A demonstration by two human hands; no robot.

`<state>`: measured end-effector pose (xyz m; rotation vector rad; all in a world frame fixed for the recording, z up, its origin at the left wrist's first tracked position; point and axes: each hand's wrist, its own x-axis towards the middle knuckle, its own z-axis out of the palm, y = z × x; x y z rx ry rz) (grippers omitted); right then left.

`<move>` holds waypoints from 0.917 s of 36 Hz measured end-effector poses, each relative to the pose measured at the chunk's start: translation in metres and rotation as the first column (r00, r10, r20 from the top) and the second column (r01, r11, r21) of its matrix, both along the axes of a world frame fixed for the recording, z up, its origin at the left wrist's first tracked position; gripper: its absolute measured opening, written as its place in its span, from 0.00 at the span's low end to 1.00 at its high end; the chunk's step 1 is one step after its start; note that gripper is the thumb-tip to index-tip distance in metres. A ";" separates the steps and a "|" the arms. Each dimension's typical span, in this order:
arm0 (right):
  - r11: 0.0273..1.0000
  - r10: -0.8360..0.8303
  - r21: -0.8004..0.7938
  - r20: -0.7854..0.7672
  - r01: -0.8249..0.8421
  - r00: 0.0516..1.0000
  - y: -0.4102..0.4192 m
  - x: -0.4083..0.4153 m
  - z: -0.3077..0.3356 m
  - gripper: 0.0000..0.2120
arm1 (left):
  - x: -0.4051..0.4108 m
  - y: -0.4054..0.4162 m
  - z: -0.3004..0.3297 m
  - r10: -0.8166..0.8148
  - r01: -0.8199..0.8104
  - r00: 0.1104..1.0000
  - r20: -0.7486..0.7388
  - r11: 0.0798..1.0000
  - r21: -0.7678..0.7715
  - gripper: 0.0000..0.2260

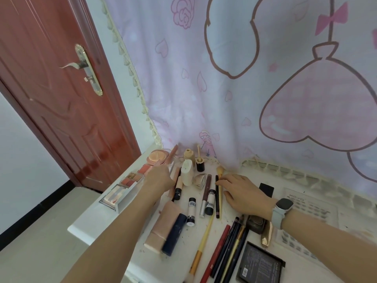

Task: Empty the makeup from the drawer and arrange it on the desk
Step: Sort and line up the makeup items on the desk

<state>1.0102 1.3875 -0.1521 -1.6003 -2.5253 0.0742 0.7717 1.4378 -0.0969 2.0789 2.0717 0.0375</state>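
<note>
Soft, even daylight filled the scene with faint shadows. The left hand was motion-blurred. Wide-angle distortion bent the door and curtain edges.

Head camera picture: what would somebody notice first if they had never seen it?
Probably the big pink curtain with hearts and roses, filling the wall behind the desk. Below it, makeup lies spread over the desk, with the left hand and right hand reaching among it. A red-brown door stands at the left.
</note>
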 end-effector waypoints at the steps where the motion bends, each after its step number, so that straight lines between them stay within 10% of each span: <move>1: 1.000 0.003 -0.002 -0.002 -0.003 1.000 -0.001 -0.001 -0.001 0.20 | -0.001 -0.003 0.004 -0.005 0.006 1.000 -0.006 1.000 0.012 0.05; 10: 1.000 -0.023 -0.013 -0.030 0.023 0.999 -0.008 0.010 -0.007 0.19 | -0.014 -0.032 0.031 0.046 -0.059 0.992 0.116 0.992 0.109 0.09; 19: 0.996 -0.050 -0.077 -0.083 0.043 0.995 -0.022 0.023 -0.002 0.17 | 0.018 -0.080 0.033 -0.120 -0.049 0.801 0.586 0.963 0.265 0.11; 33: 0.994 -0.066 -0.098 -0.145 0.053 0.987 -0.052 0.055 0.004 0.09 | 0.074 -0.110 -0.022 -0.109 0.153 0.599 0.793 0.988 0.020 0.07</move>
